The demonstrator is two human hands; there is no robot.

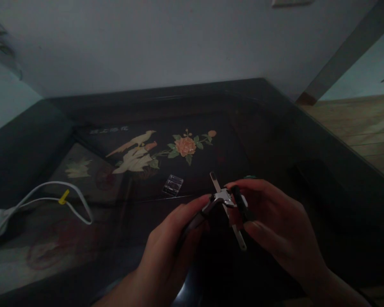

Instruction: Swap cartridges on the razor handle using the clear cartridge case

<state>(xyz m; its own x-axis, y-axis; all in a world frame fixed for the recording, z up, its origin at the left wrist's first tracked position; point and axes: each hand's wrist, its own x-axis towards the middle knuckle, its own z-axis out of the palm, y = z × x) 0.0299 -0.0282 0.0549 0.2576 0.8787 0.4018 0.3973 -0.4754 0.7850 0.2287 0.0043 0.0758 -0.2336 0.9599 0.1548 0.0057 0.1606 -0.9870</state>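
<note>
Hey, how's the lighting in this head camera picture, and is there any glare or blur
Head view: dim overall, the dark tabletop sinking toward black on the right; also in the head view, a bright glare patch near the bottom edge; same head view, the silver-headed tool in the left hand looks soft, fine detail hard to make out.

Your left hand [171,238] and right hand [281,221] are bare, as are the wrists [136,275] just behind them. Farther back from your right hand, a dark edge [365,295] borders the forearm [336,285], too dim to identify as a sleeve.
</note>
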